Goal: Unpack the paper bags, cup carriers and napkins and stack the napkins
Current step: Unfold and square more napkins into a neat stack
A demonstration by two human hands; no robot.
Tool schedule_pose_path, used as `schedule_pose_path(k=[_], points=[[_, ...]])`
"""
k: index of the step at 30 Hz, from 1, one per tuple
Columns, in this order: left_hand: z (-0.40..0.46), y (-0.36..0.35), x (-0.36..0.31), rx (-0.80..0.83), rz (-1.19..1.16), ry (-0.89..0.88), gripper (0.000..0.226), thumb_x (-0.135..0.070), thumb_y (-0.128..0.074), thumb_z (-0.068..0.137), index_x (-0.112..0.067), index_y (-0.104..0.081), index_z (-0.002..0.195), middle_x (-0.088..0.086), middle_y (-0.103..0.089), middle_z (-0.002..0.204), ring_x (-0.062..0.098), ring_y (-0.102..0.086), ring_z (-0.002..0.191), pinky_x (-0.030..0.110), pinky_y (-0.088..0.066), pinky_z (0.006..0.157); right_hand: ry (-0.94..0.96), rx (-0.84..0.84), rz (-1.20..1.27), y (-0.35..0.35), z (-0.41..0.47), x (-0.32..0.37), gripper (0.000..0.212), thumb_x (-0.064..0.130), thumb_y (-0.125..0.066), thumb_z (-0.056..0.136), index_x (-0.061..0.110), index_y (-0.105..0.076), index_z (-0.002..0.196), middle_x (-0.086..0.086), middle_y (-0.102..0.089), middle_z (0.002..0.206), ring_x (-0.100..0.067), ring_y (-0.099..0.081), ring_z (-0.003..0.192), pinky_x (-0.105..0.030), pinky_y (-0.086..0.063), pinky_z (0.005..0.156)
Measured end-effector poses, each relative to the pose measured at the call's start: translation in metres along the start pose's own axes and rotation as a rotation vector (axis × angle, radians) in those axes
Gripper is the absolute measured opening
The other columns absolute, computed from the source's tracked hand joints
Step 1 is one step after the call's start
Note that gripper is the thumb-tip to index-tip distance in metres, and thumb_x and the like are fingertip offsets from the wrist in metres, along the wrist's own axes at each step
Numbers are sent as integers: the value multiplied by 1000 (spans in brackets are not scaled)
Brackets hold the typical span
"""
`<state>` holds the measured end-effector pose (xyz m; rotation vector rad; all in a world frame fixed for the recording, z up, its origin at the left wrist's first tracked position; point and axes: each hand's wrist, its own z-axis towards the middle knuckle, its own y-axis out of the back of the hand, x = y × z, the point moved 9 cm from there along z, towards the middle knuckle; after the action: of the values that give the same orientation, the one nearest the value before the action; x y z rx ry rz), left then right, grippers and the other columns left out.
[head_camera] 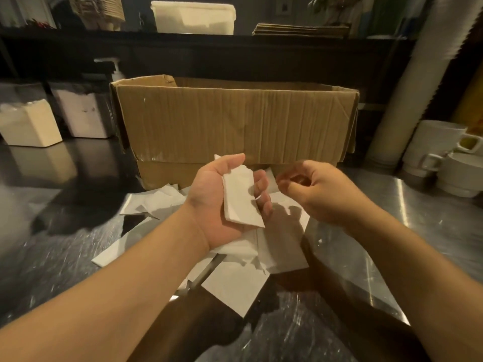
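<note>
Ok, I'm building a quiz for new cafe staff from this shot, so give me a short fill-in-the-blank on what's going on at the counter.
1. The left hand holds a small stack of folded ____.
2. The right hand holds ____.
3. Behind both hands stands an open ____ box.
4. Loose napkins lie scattered on the ____ counter.

Missing words: napkins; nothing; cardboard; metal

napkins (pixel 235 283) before box (pixel 235 121)

My one head-worn camera looks forward and down, close over the open brown cardboard box (pixel 235 121) straight ahead.
</note>
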<state>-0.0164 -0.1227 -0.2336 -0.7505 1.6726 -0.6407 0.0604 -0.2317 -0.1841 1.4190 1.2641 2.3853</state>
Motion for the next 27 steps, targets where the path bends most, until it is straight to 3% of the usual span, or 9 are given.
schedule_pose_path(k=[2,5,11,14,16,18,21,23,27], points=[[0,2,-4,-28,-26,-34,40,-35,-61,83,-9,-57,113,9,-59,90,23,-52,71,33,-45,71,-122,124,-127,-10,1,-13,21,35,-68,96,29,-69,116,6,-69,113,-11,-65,99,-26,-57,81],[0,5,-11,-58,-27,-82,37,-37,-58,85,-10,-58,112,7,-59,85,21,-50,66,30,-41,67,-199,265,-252,-26,-5,-19,30,46,-68,95,31,-66,121,4,-67,114,-14,-65,97,-26,-59,76],[-1,5,-21,-56,-5,-140,39,-39,-57,86,-10,-60,111,7,-62,88,20,-52,66,29,-41,64,-192,299,-142,-44,-15,-7,34,58,-69,88,37,-65,115,18,-58,98,-4,-59,85,-23,-53,63],[-1,4,-21,-43,10,-140,38,-40,-57,86,-10,-60,109,6,-62,87,20,-51,66,29,-39,64,-203,280,-129,-54,-16,-6,29,64,-73,81,42,-69,99,21,-61,94,-7,-61,90,-34,-56,82],[-1,4,-22,-45,14,-141,37,-40,-57,85,-10,-60,108,6,-61,87,19,-51,66,29,-38,65,-221,244,-157,-56,-17,-8,40,75,-74,71,42,-67,92,19,-62,102,-14,-58,105,-46,-50,99],[-1,4,-22,-39,17,-141,38,-40,-57,85,-11,-59,110,6,-61,87,19,-51,65,29,-37,64,-231,263,-275,-60,-22,-7,60,84,-71,62,44,-60,106,11,-48,125,-21,-41,125,-50,-36,111],[-1,5,-23,-36,21,-141,39,-41,-57,86,-11,-59,112,6,-61,86,20,-52,64,28,-38,64,-142,276,-453,-62,-26,3,92,88,-72,55,46,-42,131,8,-22,137,-21,-18,131,-45,-22,109],[-2,4,-24,-34,13,-148,39,-40,-57,86,-11,-59,111,6,-61,86,20,-52,65,29,-38,64,-66,270,-440,-60,-26,13,91,82,-77,55,44,-40,129,11,-19,134,-21,-14,132,-46,-19,111],[-2,4,-30,-26,-23,-189,43,-39,-58,82,-9,-57,114,7,-59,84,20,-50,63,28,-38,64,27,397,-368,-64,-29,19,74,74,-85,55,47,-58,118,20,-28,130,-15,-17,129,-47,-12,117]])
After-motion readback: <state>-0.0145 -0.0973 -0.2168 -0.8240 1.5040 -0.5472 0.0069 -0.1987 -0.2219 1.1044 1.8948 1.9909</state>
